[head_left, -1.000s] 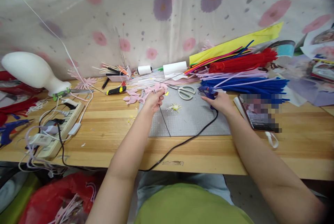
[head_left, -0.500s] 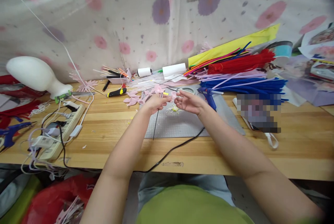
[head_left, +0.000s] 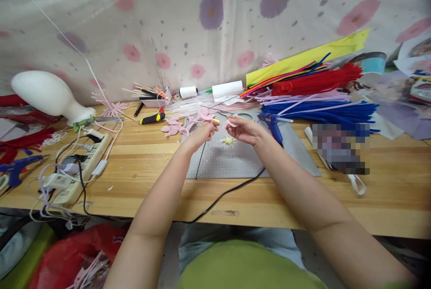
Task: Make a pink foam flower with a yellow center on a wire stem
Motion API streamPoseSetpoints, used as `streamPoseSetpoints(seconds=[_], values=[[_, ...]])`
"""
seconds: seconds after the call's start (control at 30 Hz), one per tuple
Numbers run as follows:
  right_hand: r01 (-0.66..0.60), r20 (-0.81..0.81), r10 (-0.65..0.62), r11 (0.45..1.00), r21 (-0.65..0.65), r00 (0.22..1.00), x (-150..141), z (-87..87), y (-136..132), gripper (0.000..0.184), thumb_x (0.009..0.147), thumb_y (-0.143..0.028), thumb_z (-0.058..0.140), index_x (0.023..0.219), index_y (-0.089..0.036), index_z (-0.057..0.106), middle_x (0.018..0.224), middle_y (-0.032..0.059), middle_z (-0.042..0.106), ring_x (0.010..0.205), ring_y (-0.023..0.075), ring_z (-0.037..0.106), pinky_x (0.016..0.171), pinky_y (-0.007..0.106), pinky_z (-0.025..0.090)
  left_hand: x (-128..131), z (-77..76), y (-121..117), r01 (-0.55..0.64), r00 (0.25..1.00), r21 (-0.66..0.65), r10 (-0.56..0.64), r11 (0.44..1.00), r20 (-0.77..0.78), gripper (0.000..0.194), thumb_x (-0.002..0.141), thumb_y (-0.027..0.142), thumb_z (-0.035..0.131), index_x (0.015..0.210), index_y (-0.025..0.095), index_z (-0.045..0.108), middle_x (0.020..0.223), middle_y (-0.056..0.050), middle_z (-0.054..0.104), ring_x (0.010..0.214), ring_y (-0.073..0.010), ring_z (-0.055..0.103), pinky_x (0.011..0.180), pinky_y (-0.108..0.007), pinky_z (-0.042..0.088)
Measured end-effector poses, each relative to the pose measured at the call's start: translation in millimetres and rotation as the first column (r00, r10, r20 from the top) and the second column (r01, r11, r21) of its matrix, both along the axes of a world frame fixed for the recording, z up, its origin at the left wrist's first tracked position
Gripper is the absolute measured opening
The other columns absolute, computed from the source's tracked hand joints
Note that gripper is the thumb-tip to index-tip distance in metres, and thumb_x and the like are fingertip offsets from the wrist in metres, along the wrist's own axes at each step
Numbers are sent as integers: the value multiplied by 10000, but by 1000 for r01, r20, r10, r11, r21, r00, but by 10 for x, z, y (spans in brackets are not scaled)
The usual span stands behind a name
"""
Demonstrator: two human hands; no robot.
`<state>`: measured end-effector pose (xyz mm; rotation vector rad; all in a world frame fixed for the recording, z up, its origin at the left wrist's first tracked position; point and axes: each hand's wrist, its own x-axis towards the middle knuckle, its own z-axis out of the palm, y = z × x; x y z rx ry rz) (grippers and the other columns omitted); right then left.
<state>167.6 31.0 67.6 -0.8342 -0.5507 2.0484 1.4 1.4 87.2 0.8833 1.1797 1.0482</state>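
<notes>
My left hand (head_left: 206,134) is closed over the mat on a thin dark wire stem (head_left: 200,160), which slants down below the fingers. A small yellow tip (head_left: 216,120) pokes out by its fingertips. To its right, my right hand (head_left: 245,130) pinches a pale pink petal (head_left: 230,123) between thumb and fingers. The two hands are apart. Beneath them, a white and yellow stamen cluster (head_left: 227,140) lies on the grey cutting mat (head_left: 232,163). Several pink petals (head_left: 174,126) are heaped left of the hands; more show just behind the left fingers.
A blue glue gun (head_left: 274,127) lies right of my right hand, its black cable (head_left: 229,190) crossing the table front. Blue (head_left: 319,113) and red pipe cleaners (head_left: 316,80) are piled back right. At left are a utility knife (head_left: 152,118), power strip (head_left: 82,167) and white foam head (head_left: 47,93).
My right hand's fingers have drawn together on the pink petal and turned inward. The left hand keeps hold of the stem, almost in place. The view has shifted slightly.
</notes>
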Motion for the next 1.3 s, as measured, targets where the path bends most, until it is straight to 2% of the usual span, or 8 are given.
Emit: streamPoseSetpoints(seconds=[0.1,0.2,0.5,0.67,0.77,0.87,1.07,1.3], values=[[37,-27,-36,999,29,999,-44,30,3,177,726,9,590,773,-160,568,593,-21,622,532,66,597,540,145,519,25,-52,-11,89,966,172,-43,981,-253,116,814,184,493,814,146,602,710,-11,560,553,-73,407,474,-190,283],[61,-21,-60,996,70,998,-107,95,2,184,714,11,605,758,-162,560,582,-29,616,526,64,595,536,145,511,28,-117,-27,79,936,319,40,944,-350,159,861,313,491,841,167,551,693,-1,559,564,-76,427,507,-200,319],[-16,-9,17,998,66,1000,-220,232,23,160,748,13,559,745,-147,567,569,-27,602,502,56,574,494,134,481,55,-102,-92,26,973,350,56,936,-223,230,927,374,386,779,198,377,558,39,563,428,-52,333,450,-184,259],[-73,-69,76,997,34,995,-245,280,117,145,776,-2,545,732,-139,562,574,-9,609,503,53,561,496,127,482,-32,158,18,-123,983,328,160,936,-88,204,840,363,524,768,173,501,623,16,588,437,-44,351,400,-169,197],[-49,-100,51,999,22,994,-239,340,165,149,797,-12,519,724,-138,550,565,-8,598,503,48,556,497,122,477,-127,267,106,-182,965,381,239,907,-109,192,759,350,610,782,159,607,739,-21,645,548,-59,471,427,-158,279],[-38,-106,42,998,40,993,-229,369,189,133,770,-18,560,752,-150,552,580,-20,600,509,50,560,492,127,475,-190,206,149,-211,929,441,318,873,-186,221,720,355,642,808,156,684,834,-40,686,694,-101,566,529,-184,411],[-69,-32,72,991,111,997,-234,314,182,149,726,-27,602,756,-163,548,617,-22,617,509,58,576,469,134,470,-152,-65,68,-34,844,569,329,821,-424,211,759,333,621,837,179,743,884,-51,724,866,-174,635,761,-292,496],[-14,26,10,990,142,1000,-239,378,135,180,713,4,575,771,-164,549,589,-34,609,511,69,594,493,154,481,-78,30,-62,87,725,653,401,752,-559,205,807,261,576,894,174,741,998,-80,712,943,-182,638,740,-275,520]])
